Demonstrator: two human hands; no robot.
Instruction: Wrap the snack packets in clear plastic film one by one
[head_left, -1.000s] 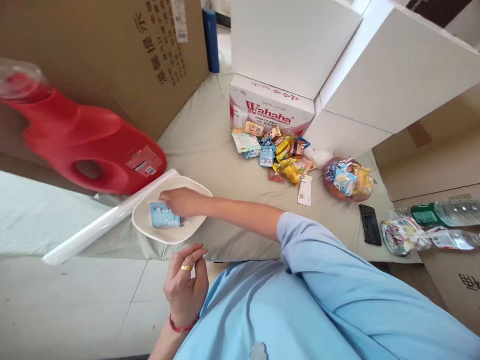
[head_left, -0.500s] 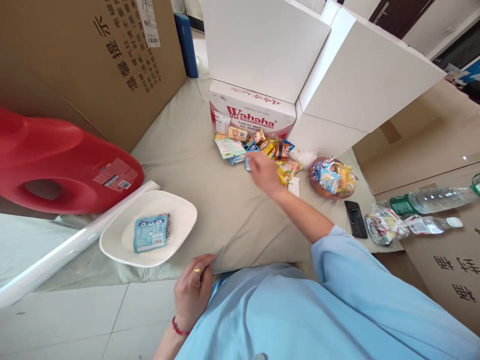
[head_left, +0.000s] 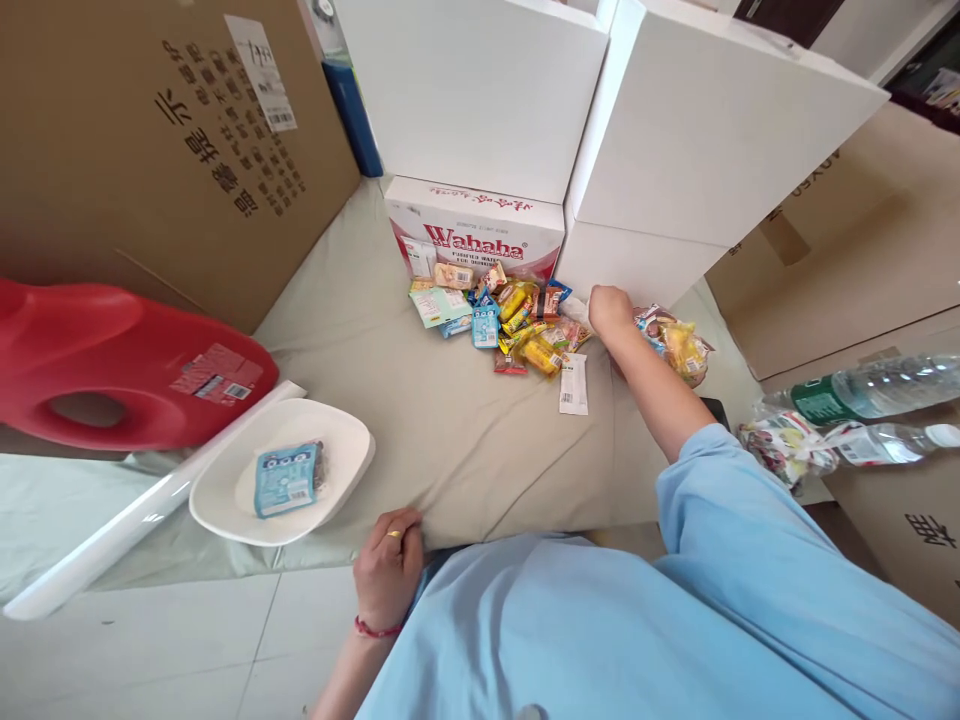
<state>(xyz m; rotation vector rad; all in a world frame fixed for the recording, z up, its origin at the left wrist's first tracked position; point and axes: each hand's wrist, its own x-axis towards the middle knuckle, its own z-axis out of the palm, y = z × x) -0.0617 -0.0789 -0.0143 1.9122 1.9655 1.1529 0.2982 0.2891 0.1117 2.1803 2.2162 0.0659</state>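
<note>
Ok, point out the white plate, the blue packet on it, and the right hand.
white plate (head_left: 345, 440), head view, bare right rim.
blue packet (head_left: 283, 480), head view, middle of wrapper.
right hand (head_left: 609, 306), head view, back of the hand.

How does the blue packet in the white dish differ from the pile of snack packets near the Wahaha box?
The blue packet lies alone in the white dish; the pile of snack packets lies heaped on the cloth. The blue packet is one colour; the pile is mixed yellow, blue and red. The right hand reaches beside the pile. Both are wrapped snacks.
</note>
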